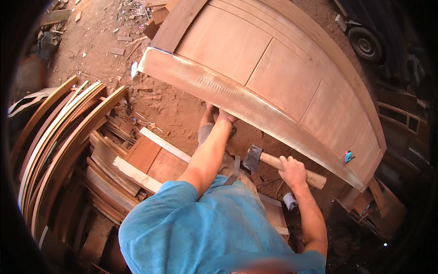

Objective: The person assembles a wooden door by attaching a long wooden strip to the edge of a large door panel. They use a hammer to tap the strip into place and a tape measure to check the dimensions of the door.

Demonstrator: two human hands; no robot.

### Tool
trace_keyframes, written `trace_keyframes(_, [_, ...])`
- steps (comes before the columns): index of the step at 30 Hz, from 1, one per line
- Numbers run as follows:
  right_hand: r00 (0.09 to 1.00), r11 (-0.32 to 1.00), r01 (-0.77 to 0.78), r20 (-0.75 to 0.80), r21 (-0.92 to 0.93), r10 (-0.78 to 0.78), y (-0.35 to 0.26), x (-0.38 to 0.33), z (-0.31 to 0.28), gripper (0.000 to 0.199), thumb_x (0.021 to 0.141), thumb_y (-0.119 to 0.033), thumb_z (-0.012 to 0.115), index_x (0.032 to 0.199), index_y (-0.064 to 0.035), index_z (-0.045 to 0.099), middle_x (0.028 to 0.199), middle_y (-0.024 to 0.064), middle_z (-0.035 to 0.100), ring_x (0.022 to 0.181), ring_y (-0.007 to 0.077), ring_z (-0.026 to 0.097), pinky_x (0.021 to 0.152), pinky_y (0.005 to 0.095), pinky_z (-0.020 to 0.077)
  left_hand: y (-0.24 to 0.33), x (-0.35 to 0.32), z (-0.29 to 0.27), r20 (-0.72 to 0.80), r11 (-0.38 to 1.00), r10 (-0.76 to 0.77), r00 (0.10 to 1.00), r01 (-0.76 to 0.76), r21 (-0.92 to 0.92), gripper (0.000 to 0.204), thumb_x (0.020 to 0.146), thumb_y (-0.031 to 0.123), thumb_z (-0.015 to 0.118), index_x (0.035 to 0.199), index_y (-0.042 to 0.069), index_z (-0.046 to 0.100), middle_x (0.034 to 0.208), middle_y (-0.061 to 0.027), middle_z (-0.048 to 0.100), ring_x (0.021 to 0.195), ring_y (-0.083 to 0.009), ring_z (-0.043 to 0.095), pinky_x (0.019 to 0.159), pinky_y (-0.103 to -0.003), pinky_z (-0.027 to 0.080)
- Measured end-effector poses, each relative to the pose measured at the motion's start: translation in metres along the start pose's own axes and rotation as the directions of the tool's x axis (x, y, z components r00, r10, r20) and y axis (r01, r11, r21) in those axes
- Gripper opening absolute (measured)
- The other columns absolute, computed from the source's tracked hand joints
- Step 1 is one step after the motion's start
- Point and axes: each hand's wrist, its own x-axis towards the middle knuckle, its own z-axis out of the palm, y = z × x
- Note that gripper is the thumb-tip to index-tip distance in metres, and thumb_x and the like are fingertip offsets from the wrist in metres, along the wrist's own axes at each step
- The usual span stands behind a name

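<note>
A large arched wooden door panel (223,50) lies in front of me, its thick, pale-sanded near edge (205,84) running from upper left to lower right. My left hand (226,116) reaches to that edge; its fingers are hidden under the wood. Closed round the wooden handle of a hatchet (272,160), my right hand (293,172) holds it below the panel. The hatchet's dark metal head (252,158) points left toward my body's midline. A small turquoise tape measure (348,156) rests on the panel near its right end.
Curved wooden strips (68,137) are stacked at the left, beside loose boards (112,160). Another panelled wooden piece (157,160) lies by my left side. Wood scraps (117,51) litter the dirt floor. A vehicle's wheel (365,44) stands at the far right.
</note>
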Motion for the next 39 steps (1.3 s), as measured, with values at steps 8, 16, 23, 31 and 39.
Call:
trace_keyframes(8, [0.928, 0.865, -0.288, -0.102, 0.411, 0.357, -0.038, 0.001, 0.042, 0.034, 0.076, -0.024, 0.071, 0.104, -0.0077, 0.060, 0.090, 0.0195, 0.067, 0.086, 0.0406, 0.067, 0.075, 0.0483, 0.0542, 0.135, -0.107, 0.005, -0.521, 0.526, 0.094, 0.849, 0.401, 0.750, 0.053, 0.100, 0.048, 0.041, 0.125, 0.003, 0.057, 0.107, -0.0178, 0.067, 0.078, -0.0285, 0.068, 0.072, -0.042, 0.056])
trace_keyframes(16, [0.806, 0.049, -0.360, 0.285, 0.932, 0.519, -0.162, -0.013, 0.039, 0.033, 0.078, -0.023, 0.067, 0.101, 0.0006, 0.063, 0.082, 0.0134, 0.066, 0.073, 0.0236, 0.064, 0.069, 0.0355, 0.0511, 0.376, -0.075, 0.128, 0.229, -0.471, 0.749, 0.622, 0.257, 0.844, 0.071, 0.102, 0.055, 0.031, 0.112, -0.008, 0.062, 0.116, -0.0320, 0.061, 0.110, -0.0458, 0.057, 0.096, -0.049, 0.042])
trace_keyframes(23, [0.781, -0.693, -0.088, 0.481, 0.716, 0.398, -0.296, 0.038, -0.017, 0.029, 0.091, -0.018, 0.058, 0.111, 0.0027, 0.059, 0.081, 0.0069, 0.058, 0.067, 0.0133, 0.058, 0.061, 0.0264, 0.0500, 0.420, 0.017, 0.095, -0.158, -0.542, 0.431, 0.889, 0.395, 0.742, 0.106, 0.094, 0.073, 0.007, 0.101, -0.016, 0.066, 0.103, -0.0388, 0.062, 0.107, -0.0493, 0.059, 0.097, -0.052, 0.040])
trace_keyframes(31, [0.805, -0.812, 0.463, 0.553, -0.355, 0.217, -0.383, 0.123, -0.013, 0.024, 0.096, -0.022, 0.058, 0.100, 0.0005, 0.054, 0.089, 0.0089, 0.059, 0.070, 0.0183, 0.058, 0.063, 0.0273, 0.0526, 0.429, 0.012, 0.099, -0.066, -0.556, 0.293, 0.954, 0.226, 0.800, 0.087, 0.102, 0.055, 0.011, 0.073, -0.011, 0.059, 0.082, -0.0382, 0.060, 0.085, -0.0547, 0.057, 0.081, -0.058, 0.039])
trace_keyframes(39, [0.978, -0.715, 0.195, 0.190, -0.671, 0.089, -0.428, 0.214, -0.121, 0.029, 0.095, -0.017, 0.060, 0.110, 0.0058, 0.049, 0.086, 0.0088, 0.056, 0.073, 0.0161, 0.059, 0.065, 0.0255, 0.0541, 0.424, 0.005, 0.162, -0.238, -0.585, 0.293, 0.926, 0.371, 0.721, 0.090, 0.100, 0.059, 0.009, 0.096, -0.010, 0.067, 0.100, -0.0363, 0.063, 0.101, -0.0520, 0.059, 0.091, -0.055, 0.043])
